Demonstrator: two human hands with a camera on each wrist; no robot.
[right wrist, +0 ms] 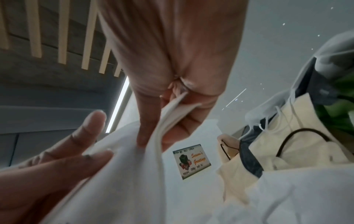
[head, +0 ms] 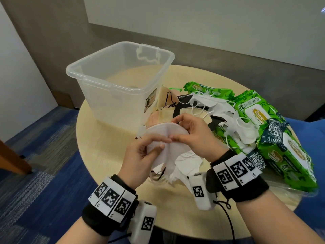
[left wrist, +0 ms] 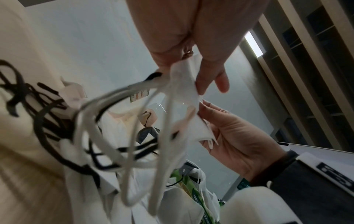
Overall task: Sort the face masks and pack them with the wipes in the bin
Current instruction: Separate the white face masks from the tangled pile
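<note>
Left hand (head: 140, 155) and right hand (head: 195, 136) are both pinching one white face mask (head: 168, 138) above the table (head: 98, 138). Clear bin (head: 121, 81) is standing far left; green wipes packs (head: 281, 147) are lying right.

1. Head view is evenly lit and pretty bright, soft indoor light, no hard shadows on the tabletop (head: 98, 138).
2. The wide lens bends that view's edges; the wall line beyond the hands curves, and the floor left of them smears.
3. Faint glare on the clear bin (head: 121, 76) rim and the green wipes packs (head: 284, 155) right of the hands.
4. Left wrist view is dimmer and bluish; the ear loops (left wrist: 134, 136) below the hands are motion-blurred, and a bright ceiling strip (left wrist: 253, 44) glows above them.
5. Right wrist view is dim too: the close-up hands go soft, and the white mask (right wrist: 134, 174) is out of focus.
</note>
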